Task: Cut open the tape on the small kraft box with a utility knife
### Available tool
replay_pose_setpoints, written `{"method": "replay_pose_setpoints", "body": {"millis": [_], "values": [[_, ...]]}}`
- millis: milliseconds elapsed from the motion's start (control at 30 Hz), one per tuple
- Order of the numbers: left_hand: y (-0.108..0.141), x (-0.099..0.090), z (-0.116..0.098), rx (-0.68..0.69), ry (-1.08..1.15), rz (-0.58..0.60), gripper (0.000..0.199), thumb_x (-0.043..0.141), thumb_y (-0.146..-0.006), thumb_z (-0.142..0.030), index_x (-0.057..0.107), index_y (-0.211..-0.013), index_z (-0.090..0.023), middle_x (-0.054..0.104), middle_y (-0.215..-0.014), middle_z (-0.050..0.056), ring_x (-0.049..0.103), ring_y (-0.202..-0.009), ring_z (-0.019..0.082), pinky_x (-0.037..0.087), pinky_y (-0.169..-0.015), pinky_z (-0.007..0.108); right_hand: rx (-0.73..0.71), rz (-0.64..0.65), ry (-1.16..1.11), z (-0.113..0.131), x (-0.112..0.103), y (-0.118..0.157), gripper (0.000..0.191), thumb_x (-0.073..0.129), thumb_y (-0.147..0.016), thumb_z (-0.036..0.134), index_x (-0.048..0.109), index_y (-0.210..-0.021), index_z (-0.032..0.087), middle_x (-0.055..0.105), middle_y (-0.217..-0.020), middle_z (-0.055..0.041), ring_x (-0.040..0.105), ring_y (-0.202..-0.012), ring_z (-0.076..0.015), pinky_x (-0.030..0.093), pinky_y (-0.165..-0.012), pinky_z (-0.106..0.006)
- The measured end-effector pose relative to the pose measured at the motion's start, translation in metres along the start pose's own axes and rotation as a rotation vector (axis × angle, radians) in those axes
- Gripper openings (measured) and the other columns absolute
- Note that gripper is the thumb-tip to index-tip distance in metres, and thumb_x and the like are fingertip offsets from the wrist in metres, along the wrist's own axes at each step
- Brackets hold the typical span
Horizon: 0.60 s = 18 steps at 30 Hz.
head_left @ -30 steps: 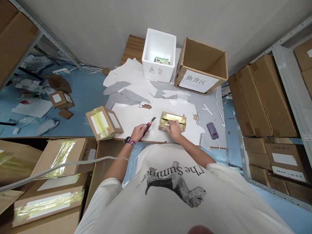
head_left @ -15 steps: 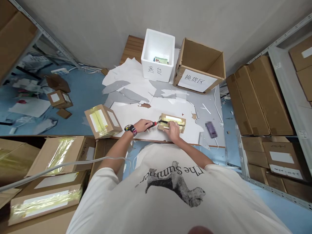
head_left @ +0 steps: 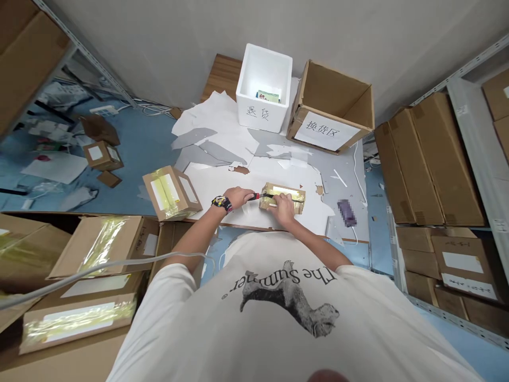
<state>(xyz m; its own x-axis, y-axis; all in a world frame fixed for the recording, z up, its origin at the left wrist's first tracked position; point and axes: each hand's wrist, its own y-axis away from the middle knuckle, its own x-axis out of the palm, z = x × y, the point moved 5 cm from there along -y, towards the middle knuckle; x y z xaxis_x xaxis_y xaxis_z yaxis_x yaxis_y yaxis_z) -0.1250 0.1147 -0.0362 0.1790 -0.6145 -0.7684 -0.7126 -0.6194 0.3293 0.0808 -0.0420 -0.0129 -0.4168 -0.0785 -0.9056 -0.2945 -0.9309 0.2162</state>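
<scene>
My left hand (head_left: 237, 197), with a watch on the wrist, is closed round the red and black handle of a cutter knife (head_left: 255, 196). The blade end lies at the left end of a small cardboard box (head_left: 297, 208) wrapped in yellowish tape. Along the top of this box runs a dark line or slit. My right hand (head_left: 283, 209) rests on the box's near side, gripping it against the table. A larger taped carton (head_left: 172, 193) stands to the left of my left hand.
Behind the work spot stand a white foam box (head_left: 263, 114) with a small packet inside and an open cardboard box (head_left: 330, 130) with a paper sign. A blurred dark device (head_left: 347, 213) lies at right. Stacked cartons (head_left: 107, 246) sit left; shelved cartons (head_left: 429, 159) right.
The cutter has swung to a more level angle, and my left hand has moved slightly away from my body. My right hand stays on the box. The whole view has shifted a little.
</scene>
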Motion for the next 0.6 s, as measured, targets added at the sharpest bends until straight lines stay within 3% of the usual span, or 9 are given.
{"method": "replay_pose_setpoints", "body": {"millis": [100,233,367,500,600], "values": [[-0.008,0.002,-0.007,0.002,0.016,-0.043,0.037,0.061,-0.106,-0.055,0.091,-0.118,-0.037,0.087,-0.1,0.008,0.079,-0.107,0.035,0.052,-0.087,0.037,-0.047,0.001,0.018,0.003,-0.001,-0.002,0.024,0.089,-0.099,0.033,0.082,-0.122,0.027,0.074,-0.126,-0.0131,0.053,-0.126,-0.0388,0.049,-0.099,-0.048],[-0.006,0.01,-0.002,0.032,0.26,0.041,0.04,0.061,-0.102,-0.061,0.09,-0.108,-0.033,0.079,-0.073,0.003,0.076,-0.078,0.028,0.052,-0.077,0.035,-0.1,-0.007,0.045,0.001,0.0,0.006,0.018,0.086,-0.1,0.032,0.081,-0.116,0.027,0.075,-0.12,-0.012,0.053,-0.12,-0.0379,0.051,-0.099,-0.049],[0.009,0.026,0.003,0.081,0.453,0.177,0.046,0.06,-0.1,-0.065,0.089,-0.104,-0.031,0.076,-0.069,0.001,0.066,-0.057,0.023,0.052,-0.072,0.036,-0.096,0.006,0.059,-0.006,0.0,0.016,0.011,0.083,-0.102,0.032,0.08,-0.112,0.028,0.075,-0.116,-0.0109,0.053,-0.116,-0.0369,0.051,-0.095,-0.048],[0.012,0.033,0.002,0.049,0.327,0.128,0.041,0.059,-0.103,-0.059,0.09,-0.113,-0.033,0.075,-0.068,0.001,0.073,-0.073,0.028,0.05,-0.076,0.035,-0.119,0.026,0.067,-0.009,-0.006,0.017,0.006,0.079,-0.104,0.029,0.081,-0.108,0.026,0.075,-0.115,-0.0106,0.054,-0.114,-0.0361,0.051,-0.098,-0.048],[0.007,0.037,-0.012,0.09,0.214,0.141,0.033,0.062,-0.103,-0.053,0.09,-0.105,-0.035,0.079,-0.073,0.003,0.077,-0.087,0.03,0.048,-0.078,0.035,-0.118,0.0,0.048,-0.01,-0.015,0.011,0.006,0.076,-0.106,0.03,0.081,-0.106,0.026,0.075,-0.112,-0.0106,0.054,-0.111,-0.036,0.05,-0.097,-0.047]]}}
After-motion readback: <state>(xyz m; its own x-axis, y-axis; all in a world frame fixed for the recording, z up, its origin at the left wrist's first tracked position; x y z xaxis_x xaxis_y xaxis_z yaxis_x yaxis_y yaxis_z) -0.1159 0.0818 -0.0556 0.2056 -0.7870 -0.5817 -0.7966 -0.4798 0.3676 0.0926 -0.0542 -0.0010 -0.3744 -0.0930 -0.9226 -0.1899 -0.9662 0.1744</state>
